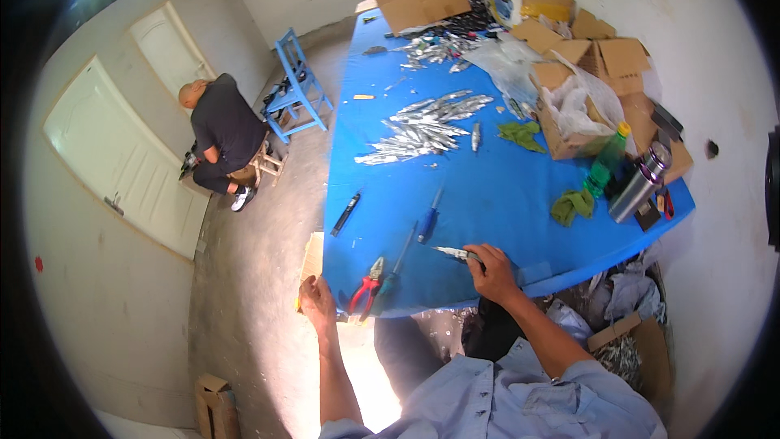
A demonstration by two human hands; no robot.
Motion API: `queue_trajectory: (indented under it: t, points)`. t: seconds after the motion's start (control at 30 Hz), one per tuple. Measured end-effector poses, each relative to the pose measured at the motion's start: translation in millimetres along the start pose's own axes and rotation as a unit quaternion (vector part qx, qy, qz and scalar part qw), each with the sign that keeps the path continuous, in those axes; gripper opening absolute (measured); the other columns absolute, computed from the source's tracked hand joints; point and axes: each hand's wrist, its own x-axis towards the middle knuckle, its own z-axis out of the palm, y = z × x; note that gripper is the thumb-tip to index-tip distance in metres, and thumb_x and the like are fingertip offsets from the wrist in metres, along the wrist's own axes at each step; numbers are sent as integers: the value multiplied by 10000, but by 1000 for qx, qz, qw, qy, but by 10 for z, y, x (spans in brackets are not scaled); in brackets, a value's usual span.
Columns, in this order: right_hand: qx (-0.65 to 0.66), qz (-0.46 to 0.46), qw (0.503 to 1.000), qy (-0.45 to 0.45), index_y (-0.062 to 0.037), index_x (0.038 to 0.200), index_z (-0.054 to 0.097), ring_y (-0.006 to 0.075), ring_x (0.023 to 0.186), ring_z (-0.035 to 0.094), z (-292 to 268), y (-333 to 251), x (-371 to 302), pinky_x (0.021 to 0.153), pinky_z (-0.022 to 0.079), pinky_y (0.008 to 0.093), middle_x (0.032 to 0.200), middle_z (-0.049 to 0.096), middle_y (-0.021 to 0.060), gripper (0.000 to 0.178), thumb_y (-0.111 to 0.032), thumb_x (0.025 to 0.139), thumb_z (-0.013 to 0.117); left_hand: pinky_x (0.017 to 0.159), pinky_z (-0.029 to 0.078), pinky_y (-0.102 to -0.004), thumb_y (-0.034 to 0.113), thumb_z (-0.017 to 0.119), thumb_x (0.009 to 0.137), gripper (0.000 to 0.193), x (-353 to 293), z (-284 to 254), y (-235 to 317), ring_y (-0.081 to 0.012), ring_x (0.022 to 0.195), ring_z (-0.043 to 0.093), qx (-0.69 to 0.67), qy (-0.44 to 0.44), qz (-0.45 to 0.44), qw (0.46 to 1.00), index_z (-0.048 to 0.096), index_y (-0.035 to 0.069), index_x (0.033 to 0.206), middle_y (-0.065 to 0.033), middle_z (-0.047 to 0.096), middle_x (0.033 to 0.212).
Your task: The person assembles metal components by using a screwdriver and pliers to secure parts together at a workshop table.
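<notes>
My right hand (491,274) is closed round a slim silver pointed piece (452,252) above the table's near edge. Its tip points left, and its other end is hidden in my fingers. At the table's left corner, my left hand (317,301) is curled beside a cardboard piece (312,255); a bit of yellow shows at its fingers, too small to name. Between my hands lie red-handled pliers (367,286), a screwdriver with a teal handle (389,283) and one with a blue handle (426,225). A black pen-like tool (346,214) lies farther left.
Silver pieces (431,128) lie heaped mid-table on the blue cover (504,195). To the right stand a green bottle (605,164), a steel flask (642,183) and cardboard boxes (569,145). A person (231,126) sits beyond the table's left side, near a blue chair (296,89).
</notes>
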Motion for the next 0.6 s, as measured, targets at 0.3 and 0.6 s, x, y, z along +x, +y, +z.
queue_trajectory:
  t: [0.3, 0.6]
  points:
    - [-80, -20, 997, 2, -42, 1081, 695, 380, 872, 651, 4, -35, -2, 806, 490, 461, 952, 692, 149, 186, -66, 900, 661, 967, 495, -552, 385, 521, 1055, 487, 25, 478, 46, -515, 1108, 647, 5, -101, -119, 988, 577, -3, 1344, -329, 672, 1207]
    - [-91, -31, 995, -7, -32, 1090, 692, 399, 896, 636, 51, -40, -23, 817, 486, 471, 965, 688, 164, 198, -60, 894, 677, 986, 496, -526, 436, 501, 1059, 538, -3, 394, 80, -495, 1156, 644, -31, -92, -146, 984, 575, 16, 1386, -315, 675, 1230]
